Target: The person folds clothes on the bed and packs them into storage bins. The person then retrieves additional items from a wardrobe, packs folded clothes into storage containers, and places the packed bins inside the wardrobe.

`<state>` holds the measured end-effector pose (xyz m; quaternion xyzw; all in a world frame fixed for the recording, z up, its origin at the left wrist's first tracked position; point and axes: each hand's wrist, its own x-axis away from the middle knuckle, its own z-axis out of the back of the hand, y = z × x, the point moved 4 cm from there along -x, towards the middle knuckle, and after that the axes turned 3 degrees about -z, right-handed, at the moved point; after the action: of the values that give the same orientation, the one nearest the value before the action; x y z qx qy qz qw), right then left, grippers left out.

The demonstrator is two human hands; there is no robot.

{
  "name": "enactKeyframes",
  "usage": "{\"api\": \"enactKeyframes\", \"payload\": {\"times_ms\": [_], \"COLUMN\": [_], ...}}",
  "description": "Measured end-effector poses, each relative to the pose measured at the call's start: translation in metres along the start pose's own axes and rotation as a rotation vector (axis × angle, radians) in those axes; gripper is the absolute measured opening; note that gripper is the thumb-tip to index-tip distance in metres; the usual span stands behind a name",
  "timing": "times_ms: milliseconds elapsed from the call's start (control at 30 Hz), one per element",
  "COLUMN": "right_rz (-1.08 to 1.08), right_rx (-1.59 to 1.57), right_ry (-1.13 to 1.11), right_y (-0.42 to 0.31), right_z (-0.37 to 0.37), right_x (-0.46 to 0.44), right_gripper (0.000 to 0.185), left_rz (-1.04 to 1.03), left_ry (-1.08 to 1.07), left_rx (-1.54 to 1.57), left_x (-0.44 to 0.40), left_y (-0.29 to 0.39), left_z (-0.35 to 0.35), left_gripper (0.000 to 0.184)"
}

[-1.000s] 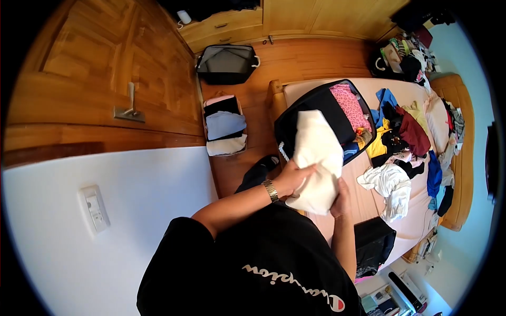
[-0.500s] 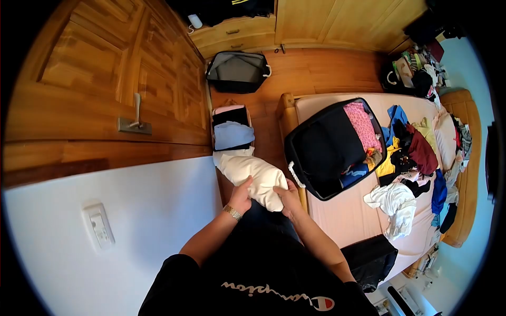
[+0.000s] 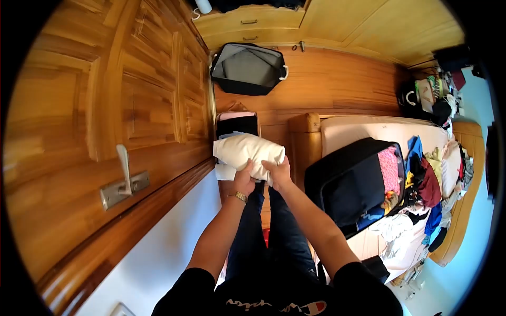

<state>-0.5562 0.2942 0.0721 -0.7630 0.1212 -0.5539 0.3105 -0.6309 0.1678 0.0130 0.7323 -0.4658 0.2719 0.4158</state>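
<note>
Folded cream-white cloth bundle (image 3: 247, 152) and both hands have travelled from above the bed to the doorway side, and the bundle now sits over a low rectangular container (image 3: 258, 123) on the floor. Around the bundle as clock centre, the bare left hand (image 3: 244, 183), with a gold metal watch (image 3: 240, 196) at its wrist, grips the near edge at six o'clock; the bare right hand (image 3: 279, 173) is clamped on it at four, thumb on top. Fingers underneath are hidden, and I cannot tell whether the bundle touches the clothes below.

It blocks much of the container, leaving folded black fabric (image 3: 237, 125) and a pink strip visible towards twelve. A panelled brown wooden door (image 3: 121, 84) stands close at ten o'clock, a thick wooden bedpost (image 3: 305, 141) between two and three. At twelve lies an open black basket with grey lining (image 3: 240, 84); between three and four, a larger black basket (image 3: 337, 156) holds dark and pink-patterned clothes on the bed.

Compared with half a second ago, the bundle lies farther up the container, covering most of the light-blue garment, and the door looms larger.
</note>
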Motion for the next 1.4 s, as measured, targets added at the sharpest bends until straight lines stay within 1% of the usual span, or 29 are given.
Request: {"api": "enactKeyframes", "payload": {"times_ms": [33,67,100,167,200,300,367,400,433,467,500,533,567,600,633,667,733,767,867,900,1000,1033,1067,1100,1133,1167,1267,1333,1400], "right_rz": [0.003,0.01,0.057,0.106,0.092,0.108,0.172,0.213,0.182,0.137,0.192,0.147,0.156,0.175,0.256,0.3,0.39,0.461,0.435,0.39,0.286,0.259,0.236,0.256,0.23,0.199,0.135,0.079,0.161], "right_rx": [-0.01,-0.016,-0.031,0.052,0.069,0.162,0.207,0.241,0.342,0.455,0.571,0.507,0.421,0.334,0.476,0.71,1.175,1.269,1.126,1.134,1.155,1.158,1.164,1.311,1.282,1.246,1.305,1.302,1.355], "right_ry": [-0.041,-0.084,-0.133,-0.225,-0.267,-0.207,-0.232,-0.268,-0.27,-0.28,-0.255,-0.266,-0.219,-0.172,-0.161,-0.004,0.309,0.143,-0.295,-0.292,-0.311,-0.331,-0.348,-0.343,-0.366,-0.386,-0.349,-0.312,-0.298], "right_y": [-0.001,-0.002,0.001,0.009,0.016,0.041,0.073,0.089,0.109,0.132,0.159,0.176,0.195,0.207,0.214,0.22,0.172,0.169,0.211,0.217,0.229,0.231,0.234,0.237,0.242,0.246,0.27,0.254,0.226], "right_z": [-0.012,-0.026,-0.041,-0.064,-0.073,-0.091,-0.088,-0.085,-0.078,-0.062,-0.046,-0.037,-0.026,-0.019,-0.015,-0.005,-0.025,-0.027,-0.039,-0.041,-0.047,-0.045,-0.041,-0.036,-0.029,-0.022,-0.012,-0.023,-0.033], "right_x": [-0.02,-0.041,-0.064,-0.11,-0.133,-0.195,-0.249,-0.28,-0.313,-0.343,-0.375,-0.391,-0.401,-0.413,-0.418,-0.416,-0.367,-0.363,-0.35,-0.356,-0.388,-0.4,-0.41,-0.419,-0.43,-0.437,-0.446,-0.435,-0.413], "right_gripper": [0.059,0.06,0.054,0.056,0.056,0.055,0.056,0.056,0.056,0.056,0.055,0.059,0.06,0.06,0.071,0.075,0.082,0.099,0.114,0.118,0.127,0.129,0.13,0.138,0.141,0.144,0.155,0.158,0.139], "left_rz": [0.013,-0.023,-0.024,-0.014,0.001,-0.004,0.139,0.21,0.01,-0.251,-0.56,-0.857,-0.857,-0.701,-0.577,-0.45,-0.229,-0.123,-0.244,-0.253,-0.204,-0.138,-0.103,-0.077,-0.047,-0.191,-0.212,-0.332,-0.427], "left_ry": [0.11,0.043,0.029,-0.005,0.071,0.098,0.25,0.322,0.574,0.487,0.464,0.523,0.406,0.363,0.278,0.197,0.182,0.173,0.196,0.15,0.207,0.265,0.253,0.241,0.233,0.299,0.337,0.356,0.421], "left_rx": [-0.013,0.019,0.051,0.099,0.098,0.146,-0.048,-0.151,-0.483,-0.757,-1.119,-1.409,-1.711,-1.861,-1.885,-1.904,-1.984,-2.021,-2.069,-2.08,-1.996,-2.02,-1.996,-1.967,-1.939,-1.921,-1.924,-1.889,-1.894], "left_x": [-0.009,-0.029,-0.045,-0.081,-0.103,-0.167,-0.211,-0.234,-0.23,-0.248,-0.262,-0.272,-0.292,-0.318,-0.344,-0.361,-0.363,-0.363,-0.361,-0.365,-0.378,-0.386,-0.391,-0.399,-0.403,-0.404,-0.401,-0.391,-0.365], "left_y": [0.011,0.022,0.035,0.053,0.056,0.059,0.049,0.043,0.06,0.079,0.097,0.111,0.112,0.11,0.103,0.094,0.077,0.072,0.06,0.057,0.054,0.056,0.056,0.055,0.052,0.038,0.03,0.033,0.038], "left_z": [0.0,0.004,0.005,0.016,0.031,0.057,0.091,0.11,0.094,0.095,0.093,0.092,0.095,0.108,0.128,0.148,0.15,0.148,0.157,0.164,0.19,0.202,0.212,0.221,0.229,0.238,0.238,0.229,0.213], "left_gripper": [0.041,0.04,0.04,0.039,0.038,0.043,0.048,0.051,0.061,0.069,0.076,0.084,0.088,0.095,0.097,0.099,0.103,0.105,0.107,0.11,0.113,0.119,0.12,0.122,0.123,0.125,0.125,0.117,0.114]}}
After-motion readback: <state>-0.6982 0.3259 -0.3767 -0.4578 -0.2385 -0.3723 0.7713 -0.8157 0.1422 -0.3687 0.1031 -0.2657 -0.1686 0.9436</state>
